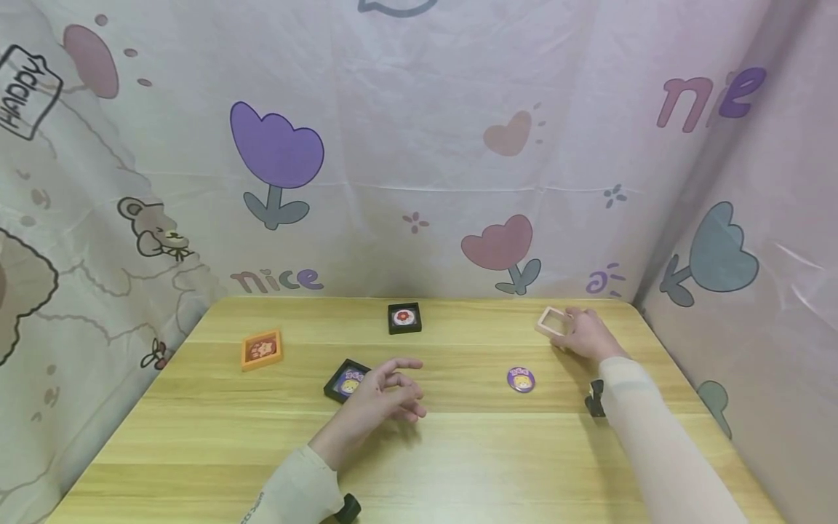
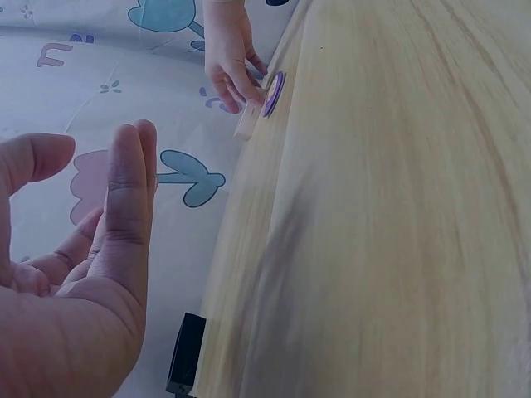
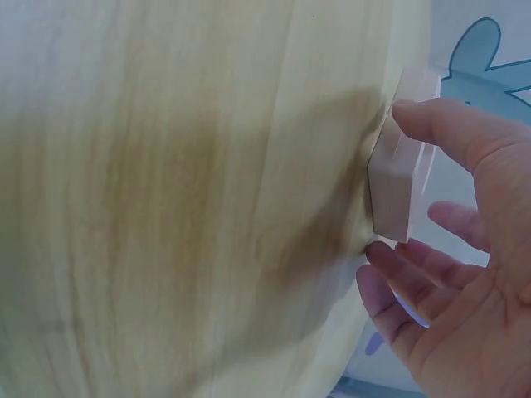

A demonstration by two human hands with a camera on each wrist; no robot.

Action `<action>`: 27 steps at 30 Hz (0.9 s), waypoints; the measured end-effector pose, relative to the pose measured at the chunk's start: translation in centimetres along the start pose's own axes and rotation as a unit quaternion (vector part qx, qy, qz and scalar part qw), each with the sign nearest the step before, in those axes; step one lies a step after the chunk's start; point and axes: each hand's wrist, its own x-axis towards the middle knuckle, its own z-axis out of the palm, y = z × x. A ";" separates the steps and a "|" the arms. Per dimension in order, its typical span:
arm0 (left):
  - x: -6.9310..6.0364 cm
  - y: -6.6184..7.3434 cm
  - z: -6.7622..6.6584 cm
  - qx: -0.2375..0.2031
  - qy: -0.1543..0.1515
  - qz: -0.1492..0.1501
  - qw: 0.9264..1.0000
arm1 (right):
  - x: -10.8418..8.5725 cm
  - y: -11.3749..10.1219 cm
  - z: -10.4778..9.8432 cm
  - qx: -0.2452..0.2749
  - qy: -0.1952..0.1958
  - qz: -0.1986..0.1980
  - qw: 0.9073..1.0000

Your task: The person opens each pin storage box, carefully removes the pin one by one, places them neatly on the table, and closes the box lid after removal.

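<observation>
Head view: the right hand (image 1: 591, 335) reaches the pale pink, square, hollow frame (image 1: 545, 331) at the far right; a round purple badge (image 1: 521, 379) lies nearer, leftward. The left hand (image 1: 382, 393) partly covers a black square frame (image 1: 337, 377).

Left wrist: the left fingers extend, empty.

Right wrist: thumb at the pale frame, other fingers loosely spread beside it.

Left of centre on the tabletop (image 1: 458, 458) lies the paw-print frame (image 1: 262, 349); near the rear edge, before the curtain (image 1: 393, 247), the flower frame (image 1: 404, 319). Lower, partly behind the left hand (image 1: 381, 393), lies the cartoon-badge frame (image 1: 345, 380). Right of centre lies the round badge (image 1: 521, 379), with the hollow frame (image 3: 397, 182) above it, by the right hand (image 1: 589, 335).
</observation>
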 end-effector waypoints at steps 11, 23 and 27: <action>-0.1 0.3 -0.2 0.005 -0.005 0.008 1.000 | -0.4 -0.8 -0.6 0.009 0.015 0.008 1.000; -0.4 1.1 -1.2 0.026 0.010 0.024 0.999 | -0.7 -3.7 -0.4 0.021 0.053 -0.038 0.998; -0.6 1.5 -1.9 0.042 0.017 0.032 0.998 | -0.8 -4.7 -0.1 0.027 0.056 -0.047 0.997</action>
